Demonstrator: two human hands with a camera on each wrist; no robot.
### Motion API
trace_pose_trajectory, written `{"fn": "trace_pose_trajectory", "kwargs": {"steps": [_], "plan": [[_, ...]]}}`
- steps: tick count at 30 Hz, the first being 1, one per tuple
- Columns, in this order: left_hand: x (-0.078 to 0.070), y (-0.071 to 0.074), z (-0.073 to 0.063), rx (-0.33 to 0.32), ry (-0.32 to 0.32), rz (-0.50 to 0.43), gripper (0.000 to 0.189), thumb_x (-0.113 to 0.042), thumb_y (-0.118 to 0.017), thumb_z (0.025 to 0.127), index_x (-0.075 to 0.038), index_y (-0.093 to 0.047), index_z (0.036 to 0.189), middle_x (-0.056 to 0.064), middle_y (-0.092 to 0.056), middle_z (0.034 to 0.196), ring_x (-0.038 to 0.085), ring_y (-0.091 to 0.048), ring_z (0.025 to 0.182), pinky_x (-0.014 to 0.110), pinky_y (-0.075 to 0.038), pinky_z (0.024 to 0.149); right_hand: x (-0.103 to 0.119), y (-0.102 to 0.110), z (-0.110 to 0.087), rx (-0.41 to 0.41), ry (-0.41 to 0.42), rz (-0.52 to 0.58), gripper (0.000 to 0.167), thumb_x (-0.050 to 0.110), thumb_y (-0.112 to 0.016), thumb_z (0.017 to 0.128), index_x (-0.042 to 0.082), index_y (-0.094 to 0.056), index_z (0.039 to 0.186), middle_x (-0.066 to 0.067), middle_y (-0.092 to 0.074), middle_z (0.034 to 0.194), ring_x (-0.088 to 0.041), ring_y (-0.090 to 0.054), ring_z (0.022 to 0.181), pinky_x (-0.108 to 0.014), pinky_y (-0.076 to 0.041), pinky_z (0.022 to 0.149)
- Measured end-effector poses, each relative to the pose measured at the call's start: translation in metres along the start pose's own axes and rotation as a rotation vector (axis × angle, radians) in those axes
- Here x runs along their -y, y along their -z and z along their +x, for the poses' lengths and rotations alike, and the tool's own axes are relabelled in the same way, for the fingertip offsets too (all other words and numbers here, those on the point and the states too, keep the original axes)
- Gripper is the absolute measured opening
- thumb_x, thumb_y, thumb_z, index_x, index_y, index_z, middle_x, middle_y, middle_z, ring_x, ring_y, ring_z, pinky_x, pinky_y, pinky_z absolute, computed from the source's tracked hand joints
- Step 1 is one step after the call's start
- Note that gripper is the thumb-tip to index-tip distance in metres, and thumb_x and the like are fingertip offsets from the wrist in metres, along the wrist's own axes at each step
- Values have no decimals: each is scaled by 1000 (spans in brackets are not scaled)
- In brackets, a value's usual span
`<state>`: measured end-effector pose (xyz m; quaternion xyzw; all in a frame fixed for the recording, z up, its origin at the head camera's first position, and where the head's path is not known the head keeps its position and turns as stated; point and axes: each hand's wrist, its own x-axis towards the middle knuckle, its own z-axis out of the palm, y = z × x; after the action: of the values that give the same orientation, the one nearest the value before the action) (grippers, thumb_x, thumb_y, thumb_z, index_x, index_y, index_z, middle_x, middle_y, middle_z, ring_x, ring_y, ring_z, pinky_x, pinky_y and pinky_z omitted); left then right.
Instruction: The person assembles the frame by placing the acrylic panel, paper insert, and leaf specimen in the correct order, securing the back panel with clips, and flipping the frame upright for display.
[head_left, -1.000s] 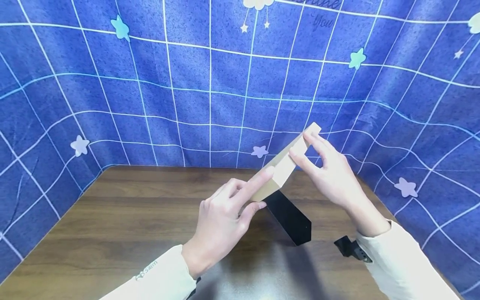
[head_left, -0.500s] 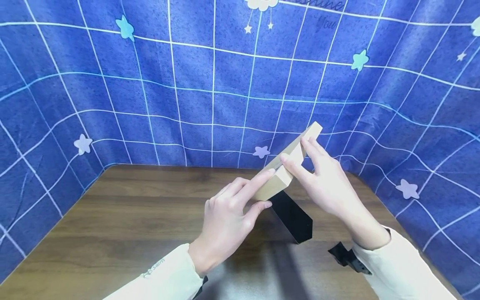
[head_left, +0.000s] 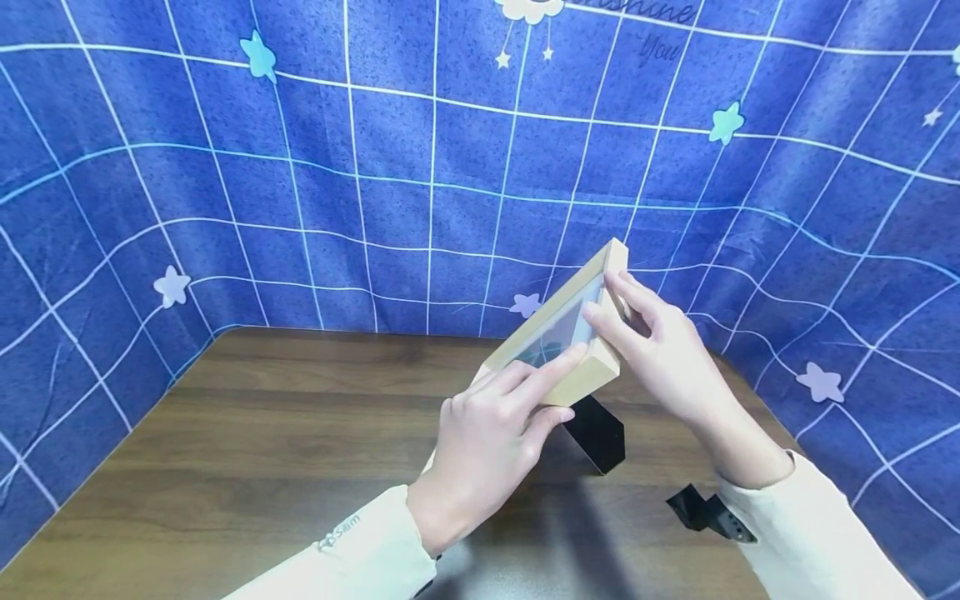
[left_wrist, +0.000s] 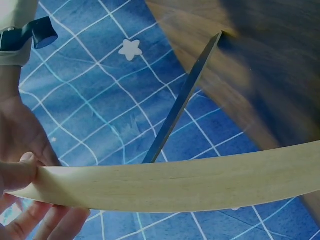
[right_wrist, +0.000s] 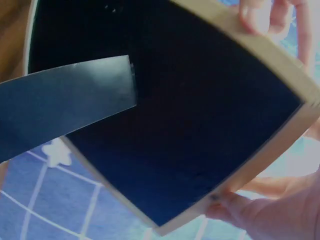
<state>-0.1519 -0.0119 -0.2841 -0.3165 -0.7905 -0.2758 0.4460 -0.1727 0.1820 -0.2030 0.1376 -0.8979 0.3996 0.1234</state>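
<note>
A picture frame (head_left: 583, 380) with a pale wooden border is held tilted over the table by both hands. Its glazed front (head_left: 555, 333) partly shows in the head view. My left hand (head_left: 487, 437) grips the near edge, forefinger along the front and thumb underneath. At the right edge my right hand (head_left: 667, 354) holds it between thumb and fingers. The right wrist view shows the black backing (right_wrist: 200, 125) with the stand leg (right_wrist: 75, 100) swung out from it. Seen side-on in the left wrist view, the leg (left_wrist: 185, 95) slants away behind the wooden edge (left_wrist: 175, 187).
Below lies a brown wooden table (head_left: 315, 417). A blue curtain (head_left: 390, 208) with white grid lines and stars hangs behind it and along both sides. A black wrist strap (head_left: 708, 512) sits by the right sleeve.
The picture frame has turned from nearly edge-on so its glazed front now shows. My left hand has shifted right with it, and less of the stand leg is visible.
</note>
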Motion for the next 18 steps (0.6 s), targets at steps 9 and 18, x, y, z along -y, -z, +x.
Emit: {"fn": "trace_pose_trajectory", "kwargs": {"steps": [9,18], "plan": [[1,-2,-3,-36,19,10,43,-26,-88,80,-26,-73,121,-8,-69,88,14,-65,75,32,-53,49,16,-8,-29,6,1,-5,88,54,-67,95,15,-25,162,-8,-20,167,-28,-35,147,-48,-40,113],[6,5,-6,35,95,-116,43,-23,-83,87,-29,-72,127,-12,-74,102,3,-69,88,31,-57,60,7,-13,-29,-58,68,104,76,30,-72,96,8,-35,158,-14,-27,164,-28,-42,142,-34,-41,107]]}}
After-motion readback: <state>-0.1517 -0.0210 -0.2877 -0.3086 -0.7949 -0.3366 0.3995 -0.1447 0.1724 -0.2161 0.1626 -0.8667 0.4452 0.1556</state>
